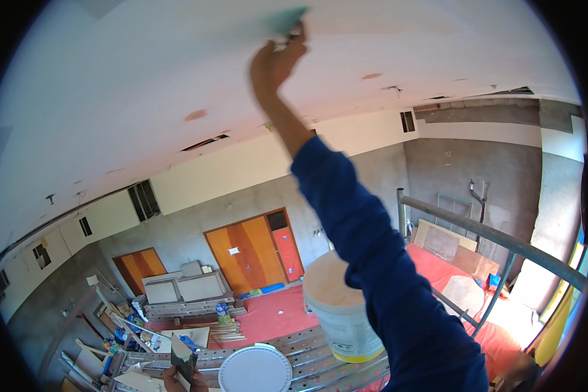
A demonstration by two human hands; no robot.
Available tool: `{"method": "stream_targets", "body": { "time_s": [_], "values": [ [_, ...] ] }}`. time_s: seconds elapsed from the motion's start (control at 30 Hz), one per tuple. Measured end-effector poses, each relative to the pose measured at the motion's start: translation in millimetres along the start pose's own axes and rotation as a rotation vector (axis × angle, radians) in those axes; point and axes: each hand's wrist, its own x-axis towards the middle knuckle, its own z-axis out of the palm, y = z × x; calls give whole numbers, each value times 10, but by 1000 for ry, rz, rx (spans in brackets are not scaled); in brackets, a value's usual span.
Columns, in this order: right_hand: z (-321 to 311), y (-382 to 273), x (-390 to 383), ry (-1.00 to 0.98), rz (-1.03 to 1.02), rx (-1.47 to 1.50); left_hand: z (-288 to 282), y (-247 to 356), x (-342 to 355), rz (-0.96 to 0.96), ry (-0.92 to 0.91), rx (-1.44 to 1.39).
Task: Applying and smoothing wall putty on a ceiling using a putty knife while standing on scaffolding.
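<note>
My right arm, in a blue sleeve, stretches up to the pale ceiling. My right hand is closed on a flat teal scraper, smeared by motion, whose blade lies against or close to the ceiling. Low in the view, my left hand is wrapped round a dark scraper with whitish filler on its upper end. Beside it, on the metal scaffold deck, lies a round white lid. A white bucket with a tan top stands behind my right forearm, partly hidden.
A grey guard rail runs along the right side. Below, red sheeting covers the floor. Stacked panels lean near the wooden doors. Tools and timber clutter the lower left. Slots and hanging wires break up the ceiling.
</note>
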Motion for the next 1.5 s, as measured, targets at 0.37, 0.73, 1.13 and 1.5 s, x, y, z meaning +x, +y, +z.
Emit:
{"method": "stream_targets", "body": {
  "time_s": [0.37,0.73,1.13,1.5],
  "values": [
    [-458,-1052,-1583,-828,1042,1180,62,145,275,3,-167,18],
    [-2883,-1459,-2922,-89,2585,1728,150,-310,488,-160,-270,-52],
    [-3674,-826,-3548,-161,2224,552,23,-562,324,-174,-141,103],
    [-3473,-1461,-3275,-71,2414,1143,-180,-846,557,-195,-76,47]
  ]
}}
